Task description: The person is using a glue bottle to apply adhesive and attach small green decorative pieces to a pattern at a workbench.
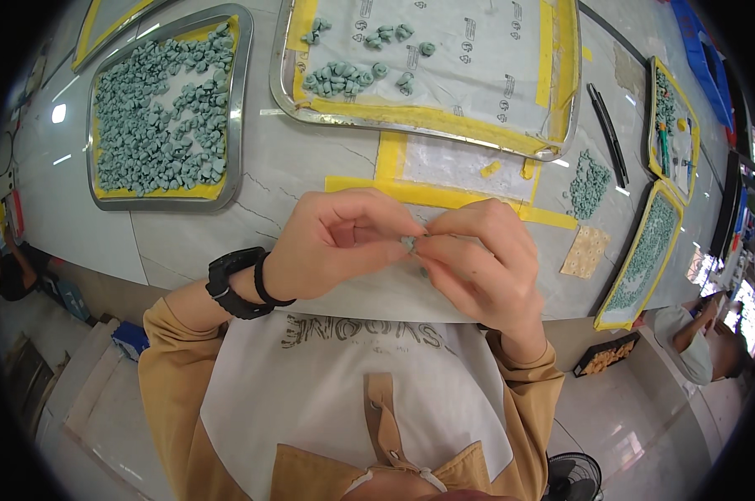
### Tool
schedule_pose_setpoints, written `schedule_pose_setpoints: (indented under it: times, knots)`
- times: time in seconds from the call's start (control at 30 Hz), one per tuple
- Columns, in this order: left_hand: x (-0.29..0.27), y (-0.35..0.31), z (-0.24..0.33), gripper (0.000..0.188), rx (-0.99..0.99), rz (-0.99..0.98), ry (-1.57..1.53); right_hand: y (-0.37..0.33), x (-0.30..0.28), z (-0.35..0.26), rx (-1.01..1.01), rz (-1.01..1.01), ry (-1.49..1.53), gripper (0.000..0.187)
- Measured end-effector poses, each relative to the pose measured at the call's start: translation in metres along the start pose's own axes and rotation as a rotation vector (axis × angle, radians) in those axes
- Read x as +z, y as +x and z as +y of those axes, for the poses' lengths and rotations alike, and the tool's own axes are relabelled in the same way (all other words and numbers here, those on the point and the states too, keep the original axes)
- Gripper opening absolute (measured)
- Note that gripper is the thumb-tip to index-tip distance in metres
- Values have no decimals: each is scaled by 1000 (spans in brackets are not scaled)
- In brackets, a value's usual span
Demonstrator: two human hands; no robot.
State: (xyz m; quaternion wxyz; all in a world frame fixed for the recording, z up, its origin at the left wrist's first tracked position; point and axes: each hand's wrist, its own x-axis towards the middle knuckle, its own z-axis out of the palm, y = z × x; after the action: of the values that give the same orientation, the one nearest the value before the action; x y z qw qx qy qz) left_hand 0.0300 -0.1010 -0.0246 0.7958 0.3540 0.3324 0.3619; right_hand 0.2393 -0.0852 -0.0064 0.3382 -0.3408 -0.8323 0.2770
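Both hands meet over the near edge of the table, in front of my chest. A small grey-green moulded piece (408, 242) is pinched between their fingertips. My left hand (344, 238), with a black watch and band at the wrist, grips it by thumb and forefinger. My right hand (490, 259) holds it from the other side; its fingers partly hide the piece. Just beyond lies a white sheet edged with yellow tape (444, 163), bearing small yellow bits. Farther off, a metal-rimmed tray (469, 75) carries several similar grey-green pieces in loose clusters.
At left stands a metal-rimmed tray (238, 108) heaped with grey-green pieces. To the right are a loose pile of small green bits (590, 182), black pens (608, 134), a tan patterned square (586, 252) and yellow-taped trays (608, 313). Other people sit at both sides.
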Motion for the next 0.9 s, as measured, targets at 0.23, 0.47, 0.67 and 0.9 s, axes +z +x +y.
schedule_pose_setpoints:
  times: [0.23, 0.47, 0.67, 0.9]
  knots:
    - [2, -1, -2, 29, 144, 4, 82, 0, 1, -3, 69, 57, 166, 25]
    - [0, -1, -4, 27, 236, 8, 260, 0, 1, -3, 85, 46, 171, 24]
    - [2, -2, -5, 27, 294, 54, 365, -1, 4, -7, 138, 57, 173, 21]
    - [4, 1, -7, 27, 332, 54, 431, -3, 3, -11, 147, 83, 123, 21]
